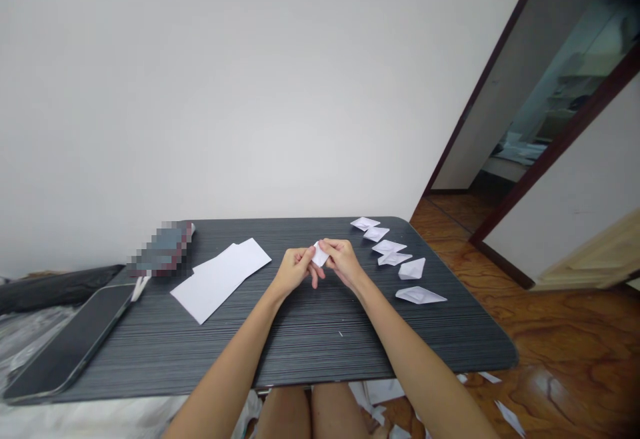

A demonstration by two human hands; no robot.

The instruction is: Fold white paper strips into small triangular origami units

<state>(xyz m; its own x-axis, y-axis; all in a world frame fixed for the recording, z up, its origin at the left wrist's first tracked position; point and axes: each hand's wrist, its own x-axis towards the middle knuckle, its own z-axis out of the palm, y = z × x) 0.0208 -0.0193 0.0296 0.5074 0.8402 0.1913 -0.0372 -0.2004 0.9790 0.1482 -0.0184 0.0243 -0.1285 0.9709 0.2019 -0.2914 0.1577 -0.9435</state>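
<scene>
Between my two hands, above the middle of the dark table (330,346), is a small folded piece of white paper (321,256). My left hand (299,268) pinches its left side, with some fingers reaching beneath it. On the opposite side, my right hand (342,258) grips the upper right edge with thumb and fingers. Part of the paper is hidden by the fingers. To the right, several folded paper boats (421,295) lie in a loose line along the table. Overlapping sheets of white paper (220,282) lie flat to the left of my hands.
A tablet-like dark panel (75,339) with a white cable (140,287) is at the table's left end. A pixelated object (163,249) sits behind it. Paper scraps (510,418) lie on the wooden floor. A white wall (250,92) rises behind the table; a doorway is at the right.
</scene>
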